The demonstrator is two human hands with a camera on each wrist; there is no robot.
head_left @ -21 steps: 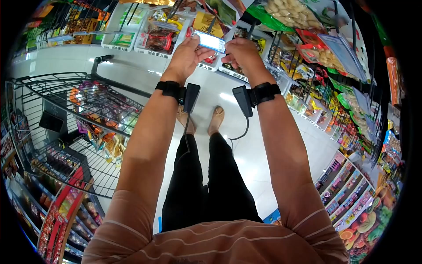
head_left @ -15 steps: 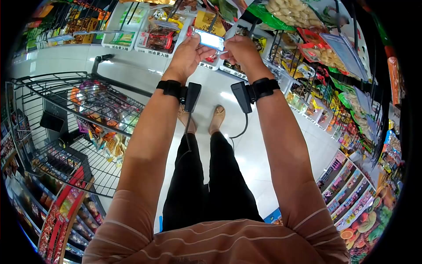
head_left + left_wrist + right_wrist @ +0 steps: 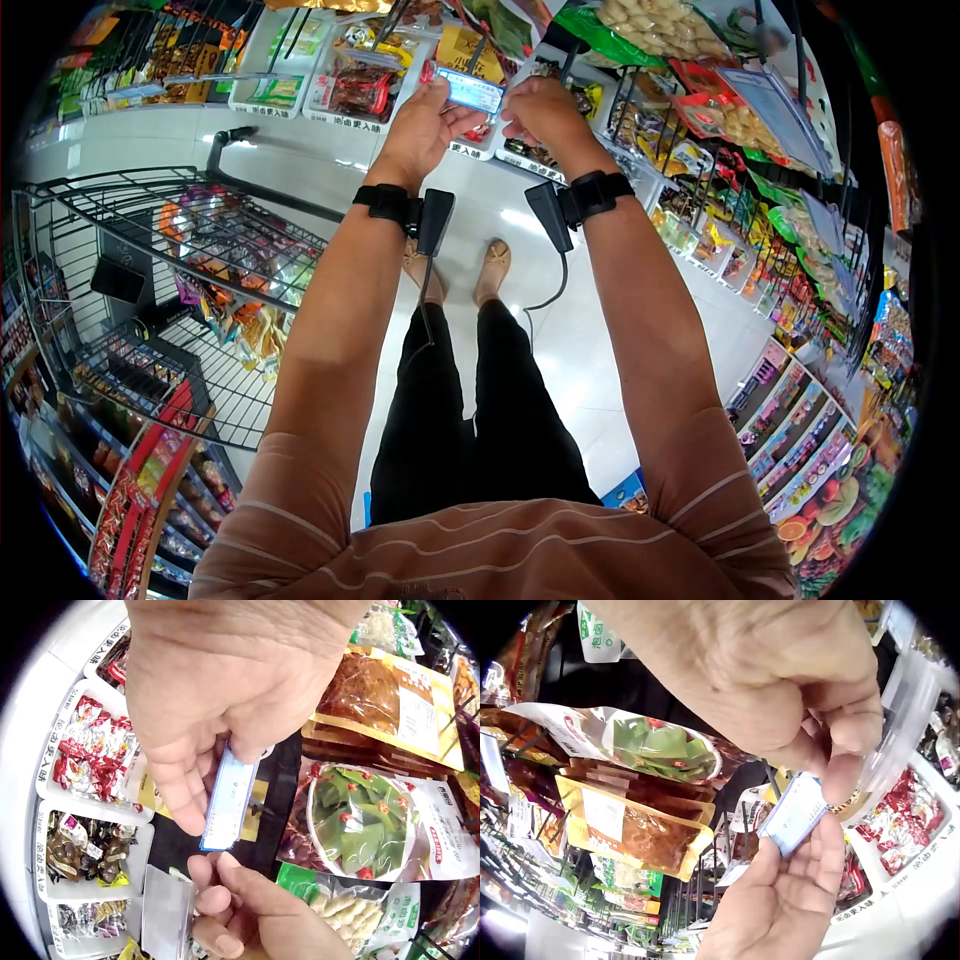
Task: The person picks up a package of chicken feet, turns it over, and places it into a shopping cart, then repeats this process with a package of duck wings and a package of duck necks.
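With my left hand (image 3: 420,130), I hold the label (image 3: 472,92) clamped between thumb and fingers, near the white trays (image 3: 343,119). My right hand (image 3: 550,115) is near its end, fingers bent; whether they grip something, I cannot tell.

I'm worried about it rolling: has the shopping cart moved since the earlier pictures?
No; the shopping cart shows no visible shift against the white trays.

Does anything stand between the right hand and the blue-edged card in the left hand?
Nothing visible does: the fingertips of the right hand are right at the end of the card that the left hand pinches. The clear plastic piece is off to the side.
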